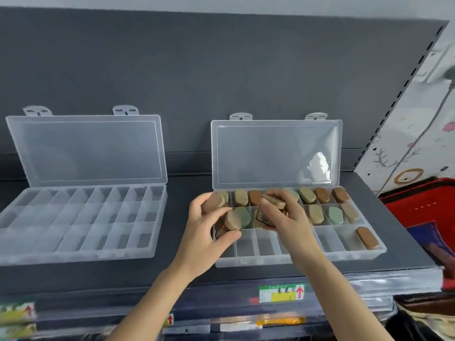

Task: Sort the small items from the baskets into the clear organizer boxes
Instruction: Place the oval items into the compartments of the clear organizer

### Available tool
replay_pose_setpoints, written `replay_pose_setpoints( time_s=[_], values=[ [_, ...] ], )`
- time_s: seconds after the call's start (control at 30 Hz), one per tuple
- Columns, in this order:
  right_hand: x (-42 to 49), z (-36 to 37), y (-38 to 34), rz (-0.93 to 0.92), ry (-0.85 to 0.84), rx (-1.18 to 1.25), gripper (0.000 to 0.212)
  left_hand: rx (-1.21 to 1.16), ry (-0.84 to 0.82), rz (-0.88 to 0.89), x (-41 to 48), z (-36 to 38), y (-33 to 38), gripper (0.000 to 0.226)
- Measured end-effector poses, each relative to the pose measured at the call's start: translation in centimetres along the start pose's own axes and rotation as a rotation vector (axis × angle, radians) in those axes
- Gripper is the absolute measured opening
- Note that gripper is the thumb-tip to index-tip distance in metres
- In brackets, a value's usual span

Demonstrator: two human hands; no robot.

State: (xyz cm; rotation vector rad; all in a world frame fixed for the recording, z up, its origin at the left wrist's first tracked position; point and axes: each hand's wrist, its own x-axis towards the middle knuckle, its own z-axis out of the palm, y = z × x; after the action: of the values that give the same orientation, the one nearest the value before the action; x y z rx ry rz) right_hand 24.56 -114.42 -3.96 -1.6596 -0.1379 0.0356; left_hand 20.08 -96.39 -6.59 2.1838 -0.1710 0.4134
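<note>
Fingers (216, 212) of left hand (209, 235) and right hand (286, 221) grasp tan pieces (213, 201) over organizer box (246, 263).

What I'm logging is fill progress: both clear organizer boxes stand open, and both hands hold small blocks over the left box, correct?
Not the left. The head view shows the left hand and right hand holding the small blocks over the right organizer box, which is partly filled. Both it and the left organizer box stand open.
</note>
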Motion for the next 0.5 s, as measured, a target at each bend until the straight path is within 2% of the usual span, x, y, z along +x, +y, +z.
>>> replay_pose_setpoints(
  time_s=[0.17,0.5],
  values=[
    [0.3,-0.2,0.4,0.011,-0.005,0.016,0.019,0.115,0.027,-0.024,-1.5,1.3,-0.8,0.043],
    [-0.4,-0.2,0.0,-0.018,0.028,-0.020,0.018,0.209,0.033,0.041,-2.7,1.4,-0.8,0.047]
  ],
)
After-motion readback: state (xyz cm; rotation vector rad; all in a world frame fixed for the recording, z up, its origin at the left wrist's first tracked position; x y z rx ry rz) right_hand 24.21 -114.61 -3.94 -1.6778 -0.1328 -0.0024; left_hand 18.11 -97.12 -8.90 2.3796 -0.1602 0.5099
